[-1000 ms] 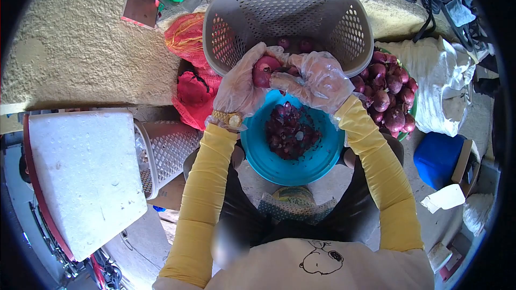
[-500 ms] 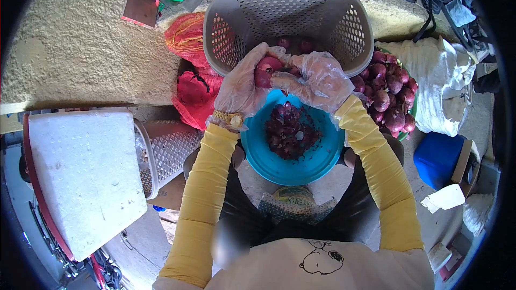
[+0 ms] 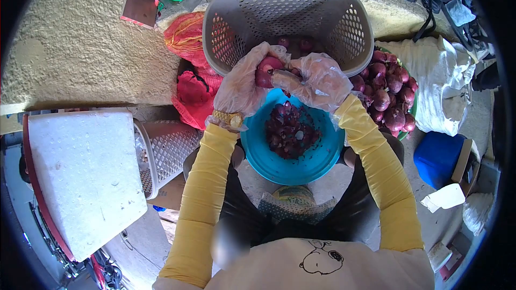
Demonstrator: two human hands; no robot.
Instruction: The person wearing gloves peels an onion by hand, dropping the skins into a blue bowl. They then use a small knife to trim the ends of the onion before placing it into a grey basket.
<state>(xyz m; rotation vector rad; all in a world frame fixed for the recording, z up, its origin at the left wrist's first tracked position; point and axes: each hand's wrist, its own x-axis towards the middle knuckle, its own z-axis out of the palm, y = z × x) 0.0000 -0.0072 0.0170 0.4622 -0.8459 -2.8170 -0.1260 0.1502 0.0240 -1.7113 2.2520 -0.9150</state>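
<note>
A red onion (image 3: 265, 71) sits between the two gloved hands, above the far rim of the blue bowl and just in front of the grey basket; no readable writing shows on anything nearby — the only mark is a cartoon dog drawn on the person's shirt (image 3: 321, 260). The left hand (image 3: 240, 87), in a clear plastic glove, is curled around the onion from the left and grips it firmly, a gold wristwatch (image 3: 227, 118) at its wrist. The right hand (image 3: 317, 80), gloved the same way, is closed with its fingers (image 3: 285, 78) pressed against the onion's right side; whether it pinches a bit of skin I cannot tell. Below the hands the blue bowl (image 3: 317, 164) holds a heap of dark purple onion peels (image 3: 290, 131). Beyond them the grey perforated basket (image 3: 287, 19) is tilted toward the person, with a few peeled onions (image 3: 293, 43) showing in its bottom. To the right a green-rimmed tub (image 3: 413, 108) is piled with unpeeled red onions (image 3: 389, 96) — beside it lies a white sack (image 3: 435, 83). To the left are red mesh bags (image 3: 191, 70), a second, smaller basket (image 3: 169, 147) lying on its side and a white foam box (image 3: 80, 174).
</note>
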